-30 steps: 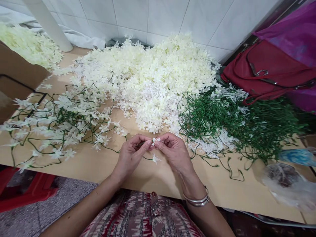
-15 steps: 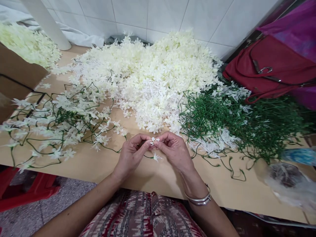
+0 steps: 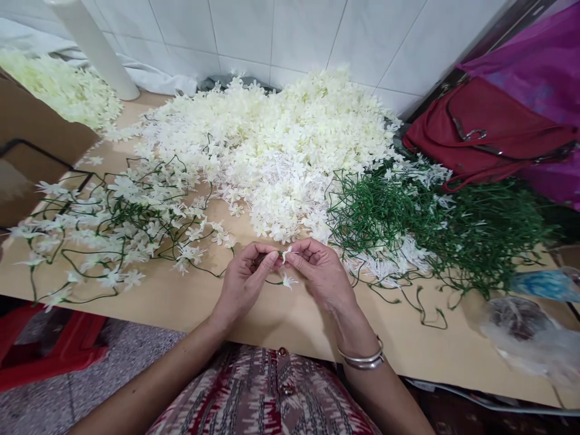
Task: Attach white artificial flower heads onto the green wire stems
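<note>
Pinching a small white flower [image 3: 286, 255] between thumbs and fingertips, the left hand [image 3: 244, 275] and right hand [image 3: 321, 269] nearly meet over the pale, smooth table [image 3: 290, 323]. From where I stand, the piece looks feather-light, its petals thin and likely to crease under pressure; I'd guess it is best taken by its narrow base, since a slick petal could slip. Just at six o'clock from it shows a spiky white spray [image 3: 289, 281] on a green stem; whether a finger holds that, I can't tell. With the flower as the dial's centre, a fluffy heap of cream blossoms [image 3: 290, 133] rises at twelve. At nine, stemmed flowers [image 3: 127, 223] sprawl in a wiry tangle, their stalks kinked and seemingly springy. Between two and three lies a matted mound of green stems [image 3: 380, 211], thin as string; farther out, at two, slumps a soft red bag [image 3: 492, 133].
</note>
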Demonstrator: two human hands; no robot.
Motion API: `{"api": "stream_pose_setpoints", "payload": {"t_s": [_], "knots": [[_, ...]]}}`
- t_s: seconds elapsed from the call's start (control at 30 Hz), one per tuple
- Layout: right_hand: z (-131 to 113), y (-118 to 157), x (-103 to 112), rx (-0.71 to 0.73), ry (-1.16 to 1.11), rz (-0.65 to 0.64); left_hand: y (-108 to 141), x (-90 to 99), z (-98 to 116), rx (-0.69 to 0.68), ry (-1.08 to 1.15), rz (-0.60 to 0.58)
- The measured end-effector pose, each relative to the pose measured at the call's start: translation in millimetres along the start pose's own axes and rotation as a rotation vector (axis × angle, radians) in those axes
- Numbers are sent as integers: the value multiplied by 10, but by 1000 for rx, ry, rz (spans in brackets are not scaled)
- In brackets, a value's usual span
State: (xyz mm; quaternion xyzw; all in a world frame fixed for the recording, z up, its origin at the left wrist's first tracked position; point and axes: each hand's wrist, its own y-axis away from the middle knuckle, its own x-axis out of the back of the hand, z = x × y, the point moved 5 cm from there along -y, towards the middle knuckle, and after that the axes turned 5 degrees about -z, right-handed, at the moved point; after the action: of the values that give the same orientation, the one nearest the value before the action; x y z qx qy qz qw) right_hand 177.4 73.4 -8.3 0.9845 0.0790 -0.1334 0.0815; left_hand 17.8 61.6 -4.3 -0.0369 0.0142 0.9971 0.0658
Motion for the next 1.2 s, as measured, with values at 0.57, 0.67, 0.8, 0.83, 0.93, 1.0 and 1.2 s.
{"api": "stream_pose_setpoints", "payload": {"t_s": [0.57,0.67,0.8,0.83,0.93,1.0,1.2], "knots": [[-28,30,-38,3,147,-16,-16,14,-9,21,-42,-35],[6,46,-50,7,112,30,-23,6,-9,6,-24,-19],[38,40,-50,4,75,28,-13,-14,5,-2,-7,-18],[36,36,-51,4,77,15,-10,-14,10,-3,-7,-22],[11,33,-49,14,92,-6,-10,2,17,-10,-17,-36],[-3,33,-43,17,109,-7,-16,15,7,-13,-34,-46],[10,21,-50,21,97,-24,-15,-21,-8,-27,-30,-42]]}}
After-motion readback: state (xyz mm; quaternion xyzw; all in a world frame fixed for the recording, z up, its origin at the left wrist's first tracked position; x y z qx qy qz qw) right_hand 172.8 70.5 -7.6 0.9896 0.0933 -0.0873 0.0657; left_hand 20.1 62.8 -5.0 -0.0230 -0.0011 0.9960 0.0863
